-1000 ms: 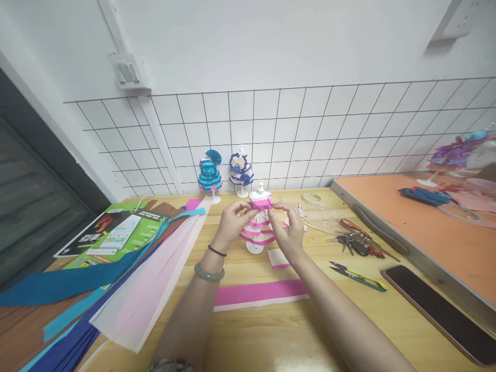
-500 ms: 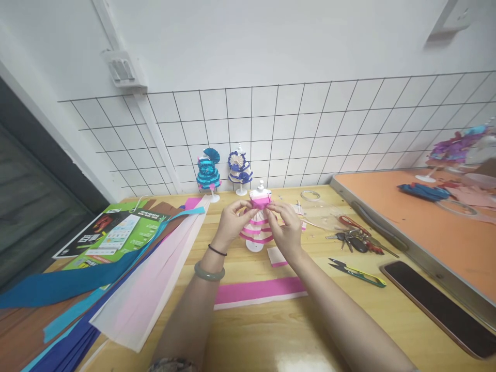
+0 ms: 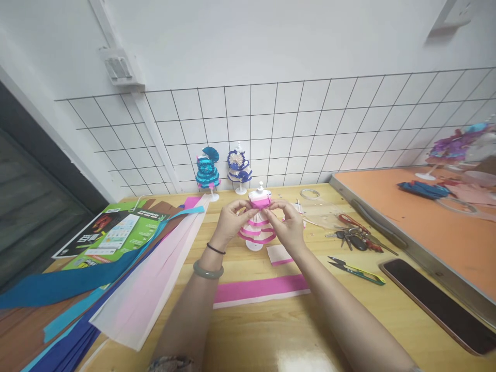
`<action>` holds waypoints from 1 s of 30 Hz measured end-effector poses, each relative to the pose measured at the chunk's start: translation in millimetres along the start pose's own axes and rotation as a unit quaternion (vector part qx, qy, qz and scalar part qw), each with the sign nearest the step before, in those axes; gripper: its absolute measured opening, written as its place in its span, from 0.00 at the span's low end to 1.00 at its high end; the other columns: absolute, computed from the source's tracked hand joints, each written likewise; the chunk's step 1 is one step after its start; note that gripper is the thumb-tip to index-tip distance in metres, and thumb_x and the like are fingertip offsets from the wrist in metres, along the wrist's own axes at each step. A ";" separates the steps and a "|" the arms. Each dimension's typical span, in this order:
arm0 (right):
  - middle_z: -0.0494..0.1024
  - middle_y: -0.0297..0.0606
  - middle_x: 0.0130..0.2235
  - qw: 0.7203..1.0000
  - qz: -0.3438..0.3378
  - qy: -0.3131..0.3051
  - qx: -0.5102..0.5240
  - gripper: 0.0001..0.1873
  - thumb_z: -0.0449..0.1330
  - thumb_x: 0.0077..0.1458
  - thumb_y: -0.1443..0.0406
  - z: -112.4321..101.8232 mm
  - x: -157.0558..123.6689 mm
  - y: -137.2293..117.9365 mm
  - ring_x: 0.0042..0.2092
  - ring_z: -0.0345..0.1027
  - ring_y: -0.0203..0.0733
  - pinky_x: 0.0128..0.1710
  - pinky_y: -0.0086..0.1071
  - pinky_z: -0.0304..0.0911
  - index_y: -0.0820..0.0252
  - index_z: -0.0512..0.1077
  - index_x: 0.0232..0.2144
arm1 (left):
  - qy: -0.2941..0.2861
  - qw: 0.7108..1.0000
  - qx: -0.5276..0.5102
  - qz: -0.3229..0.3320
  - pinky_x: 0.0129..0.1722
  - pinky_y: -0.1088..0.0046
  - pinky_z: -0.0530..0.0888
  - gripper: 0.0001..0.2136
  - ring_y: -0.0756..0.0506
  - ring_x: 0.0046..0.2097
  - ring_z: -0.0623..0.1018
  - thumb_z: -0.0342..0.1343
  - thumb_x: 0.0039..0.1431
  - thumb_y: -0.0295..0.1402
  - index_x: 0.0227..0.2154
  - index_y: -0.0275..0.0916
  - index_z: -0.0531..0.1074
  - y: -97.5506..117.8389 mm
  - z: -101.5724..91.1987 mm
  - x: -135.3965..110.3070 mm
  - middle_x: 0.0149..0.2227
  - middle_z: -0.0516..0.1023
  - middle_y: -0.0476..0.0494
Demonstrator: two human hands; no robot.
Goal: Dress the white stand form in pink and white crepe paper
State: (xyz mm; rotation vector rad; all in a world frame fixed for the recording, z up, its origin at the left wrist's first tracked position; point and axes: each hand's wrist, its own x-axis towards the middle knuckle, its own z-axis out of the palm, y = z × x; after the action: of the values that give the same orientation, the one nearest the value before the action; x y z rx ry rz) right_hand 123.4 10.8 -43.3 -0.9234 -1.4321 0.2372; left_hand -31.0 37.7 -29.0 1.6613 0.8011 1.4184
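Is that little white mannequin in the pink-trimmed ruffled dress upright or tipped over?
Upright: the mannequin has its round white base on the wooden table, its white knob topmost.

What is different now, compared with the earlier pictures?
The right hand moved its fingertips slightly inward, toward the left hand. Both still pinch the pink band on the small mannequin. The snips, keys and phone stayed put.
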 end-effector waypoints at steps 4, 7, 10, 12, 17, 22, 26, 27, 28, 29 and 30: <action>0.72 0.37 0.34 0.992 0.067 -0.024 0.105 0.14 0.65 0.45 0.61 -0.8 3.7 10.1 0.38 0.69 0.42 0.40 0.39 0.66 0.57 0.65 0.32 | -0.020 0.999 -0.025 -0.010 0.38 0.73 0.70 0.10 0.49 0.34 0.73 0.63 0.44 0.35 0.24 0.36 0.69 -0.8 -0.5 -0.5 0.28 0.73 0.48; 0.74 0.37 0.36 0.981 0.097 -0.078 0.151 0.25 0.66 0.44 0.61 -4.7 7.8 13.3 0.41 0.70 0.43 0.42 0.40 0.66 0.57 0.65 0.45 | -0.032 0.999 -0.041 -0.011 0.37 0.73 0.71 0.10 0.50 0.34 0.73 0.64 0.43 0.35 0.23 0.36 0.68 0.3 0.0 -1.3 0.28 0.73 0.48; 0.76 0.39 0.39 0.980 0.103 -0.124 0.120 0.29 0.65 0.45 0.59 -10.5 11.4 12.4 0.44 0.69 0.45 0.46 0.43 0.63 0.57 0.66 0.50 | -0.038 0.997 -0.058 -0.020 0.37 0.72 0.71 0.11 0.49 0.35 0.74 0.64 0.43 0.35 0.24 0.36 0.67 1.6 1.2 -2.1 0.29 0.75 0.48; 0.75 0.37 0.38 0.983 0.078 -0.149 0.075 0.20 0.63 0.48 0.59 -13.5 12.7 11.4 0.44 0.68 0.45 0.47 0.44 0.61 0.55 0.72 0.44 | -0.039 0.996 -0.074 -0.028 0.38 0.71 0.72 0.12 0.49 0.36 0.75 0.65 0.42 0.34 0.25 0.36 0.67 1.1 1.9 -2.2 0.30 0.76 0.47; 0.74 0.36 0.33 0.987 0.032 -0.158 0.012 0.09 0.60 0.51 0.59 -14.1 12.3 10.7 0.39 0.67 0.44 0.40 0.41 0.62 0.51 0.77 0.35 | -0.034 0.991 -0.119 -0.055 0.44 0.67 0.72 0.18 0.46 0.42 0.76 0.65 0.41 0.33 0.36 0.37 0.67 -4.3 2.2 -0.3 0.38 0.77 0.42; 0.73 0.36 0.30 0.990 0.019 -0.137 -0.019 0.08 0.61 0.51 0.59 -11.3 11.1 9.6 0.38 0.66 0.45 0.38 0.40 0.61 0.52 0.78 0.32 | -0.036 0.994 -0.090 -0.043 0.50 0.62 0.69 0.18 0.42 0.49 0.74 0.64 0.44 0.33 0.40 0.35 0.71 -4.2 0.7 0.5 0.45 0.76 0.37; 0.73 0.37 0.31 0.991 0.020 -0.130 -0.022 0.09 0.61 0.51 0.58 -11.1 10.6 8.0 0.37 0.66 0.44 0.38 0.39 0.61 0.54 0.76 0.34 | -0.072 0.997 -0.027 -0.018 0.51 0.62 0.68 0.15 0.42 0.49 0.73 0.60 0.49 0.35 0.41 0.36 0.74 -1.4 -2.4 0.6 0.44 0.76 0.38; 0.73 0.36 0.31 0.991 0.020 -0.132 -0.023 0.10 0.61 0.51 0.58 -11.3 10.6 7.4 0.37 0.66 0.44 0.38 0.39 0.61 0.54 0.76 0.35 | -0.082 0.997 -0.012 -0.008 0.50 0.63 0.68 0.15 0.42 0.49 0.73 0.60 0.50 0.36 0.41 0.37 0.75 -1.0 -3.3 0.7 0.44 0.75 0.38; 0.73 0.36 0.31 0.990 0.021 -0.135 -0.026 0.10 0.61 0.51 0.58 -11.7 10.7 6.6 0.37 0.66 0.44 0.38 0.39 0.61 0.54 0.76 0.34 | -0.089 0.996 -0.003 0.000 0.50 0.64 0.68 0.14 0.42 0.48 0.73 0.59 0.51 0.36 0.41 0.38 0.75 -0.8 -4.1 0.9 0.44 0.75 0.39; 0.72 0.36 0.31 0.989 0.020 -0.141 -0.029 0.09 0.60 0.51 0.58 -12.0 11.0 5.7 0.37 0.65 0.43 0.37 0.38 0.61 0.54 0.76 0.34 | -0.095 0.995 0.000 0.004 0.50 0.65 0.68 0.14 0.43 0.48 0.73 0.59 0.51 0.36 0.41 0.38 0.75 -0.7 -4.8 1.0 0.44 0.75 0.39; 0.72 0.36 0.30 0.988 0.019 -0.147 -0.033 0.09 0.60 0.52 0.58 -12.4 11.2 4.7 0.36 0.65 0.43 0.37 0.38 0.60 0.54 0.75 0.34 | -0.100 0.995 -0.002 0.005 0.49 0.65 0.68 0.14 0.43 0.49 0.72 0.59 0.51 0.36 0.41 0.39 0.75 -0.6 -5.4 1.1 0.45 0.74 0.39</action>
State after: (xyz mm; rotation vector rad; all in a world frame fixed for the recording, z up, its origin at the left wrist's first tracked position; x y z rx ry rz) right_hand 138.5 16.3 -36.6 -1.0003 -1.7019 0.3683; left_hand -36.1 39.9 -28.7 1.7735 0.6768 1.2343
